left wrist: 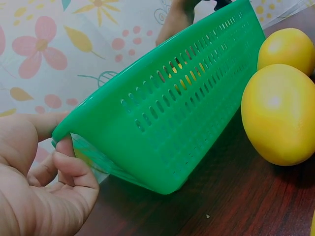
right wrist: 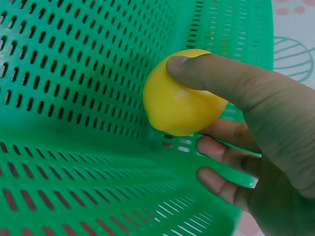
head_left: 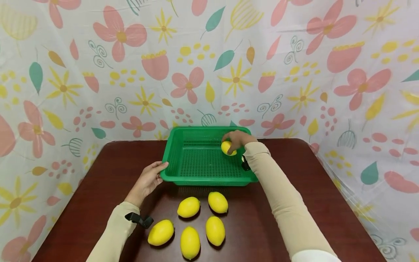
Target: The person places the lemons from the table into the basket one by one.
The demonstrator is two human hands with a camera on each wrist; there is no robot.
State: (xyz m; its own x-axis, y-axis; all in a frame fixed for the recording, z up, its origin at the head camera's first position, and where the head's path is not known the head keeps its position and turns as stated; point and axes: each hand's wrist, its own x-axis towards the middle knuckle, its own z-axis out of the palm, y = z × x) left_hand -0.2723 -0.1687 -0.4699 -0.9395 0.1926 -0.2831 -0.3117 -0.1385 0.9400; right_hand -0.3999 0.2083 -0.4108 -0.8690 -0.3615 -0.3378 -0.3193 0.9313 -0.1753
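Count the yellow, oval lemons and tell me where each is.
6: one lemon in the right hand inside the slotted green plastic basket; on the dark red-brown table, two lemons nearest the basket and three lemons nearer the camera. The right arm may hide more.

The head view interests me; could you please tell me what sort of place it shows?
Perhaps a small staged recording area: a floral, sheet-like backdrop hangs behind a dark table, on which five loose lemons lie in front of a green basket.
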